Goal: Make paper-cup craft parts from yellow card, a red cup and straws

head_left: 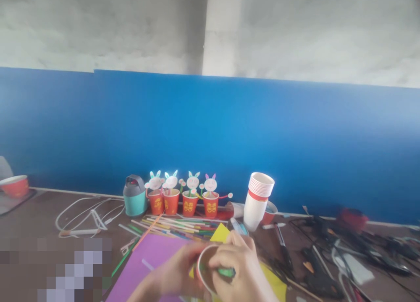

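My left hand (179,267) is wrapped round a paper cup (206,257), which is tilted with its mouth toward me. Over the cup's opening is my right hand (241,260), fingers bent and thumb reaching inside. A small green object (226,272) sticks out from between those right-hand fingers; its kind is not clear from here. Purple paper (160,249) lies under and left of my hands, and yellow paper (274,282) lies under and right of them. The bottom of the cup's inside is hidden by my fingers.
Behind my hands stand several red cups (189,204) with rabbit faces, beside a teal-grey container (135,197). Coloured sticks (177,225) lie before them. A stack of white cups (257,201), a marker (284,245) and tangled black cables (354,236) are rightward.
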Motion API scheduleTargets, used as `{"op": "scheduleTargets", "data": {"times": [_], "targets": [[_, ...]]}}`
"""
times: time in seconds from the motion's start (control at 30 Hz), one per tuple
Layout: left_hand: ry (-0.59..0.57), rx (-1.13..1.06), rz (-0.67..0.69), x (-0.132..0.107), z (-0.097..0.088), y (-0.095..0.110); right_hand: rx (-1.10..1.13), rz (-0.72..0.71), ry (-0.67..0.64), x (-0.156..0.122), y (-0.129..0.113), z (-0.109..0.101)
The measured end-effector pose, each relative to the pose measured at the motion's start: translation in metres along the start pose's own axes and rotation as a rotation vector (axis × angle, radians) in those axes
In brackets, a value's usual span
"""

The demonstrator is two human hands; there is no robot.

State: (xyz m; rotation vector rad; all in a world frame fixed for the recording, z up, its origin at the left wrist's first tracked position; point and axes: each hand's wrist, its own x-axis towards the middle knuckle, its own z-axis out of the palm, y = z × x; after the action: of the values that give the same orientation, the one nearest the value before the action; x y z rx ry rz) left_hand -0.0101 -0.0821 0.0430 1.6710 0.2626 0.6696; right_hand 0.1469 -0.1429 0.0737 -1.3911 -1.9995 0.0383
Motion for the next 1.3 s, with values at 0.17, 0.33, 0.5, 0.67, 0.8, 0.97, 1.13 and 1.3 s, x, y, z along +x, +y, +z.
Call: {"op": "scheduleTargets", "data": {"times": [0.17, 0.33, 0.5, 0.67, 0.8, 0.97, 1.13, 1.3], "targets": [[-0.004, 0.029, -0.025, 0.0, -0.001, 0.002, -0.003, 0.006, -0.059, 0.002, -0.001, -0.001], [-0.034, 0.119, -0.061, 0.0, -0.003, 0.004, 0.127, -0.067, -0.116, 0.004, 0.003, 0.0], [-0.023, 0.139, -0.093, 0.0, -0.003, 0.002, 0.148, -0.016, -0.087, 0.002, 0.003, 0.008], [-0.013, 0.116, -0.108, -0.001, -0.003, -0.001, 0.153, 0.007, -0.087, 0.0, 0.005, 0.014], [-0.019, 0.129, -0.052, 0.001, 0.003, 0.004, 0.157, 0.042, -0.072, 0.001, 0.004, 0.012], [0.016, 0.199, -0.03, 0.006, 0.017, 0.02, 0.178, 0.081, -0.063, 0.003, 0.002, 0.008], [0.032, 0.209, -0.036, 0.007, 0.018, 0.022, 0.28, 0.155, -0.029, 0.001, 0.001, 0.011], [0.029, 0.209, -0.079, 0.007, 0.018, 0.016, 0.36, 0.145, 0.016, 0.0, 0.005, 0.017]]}}
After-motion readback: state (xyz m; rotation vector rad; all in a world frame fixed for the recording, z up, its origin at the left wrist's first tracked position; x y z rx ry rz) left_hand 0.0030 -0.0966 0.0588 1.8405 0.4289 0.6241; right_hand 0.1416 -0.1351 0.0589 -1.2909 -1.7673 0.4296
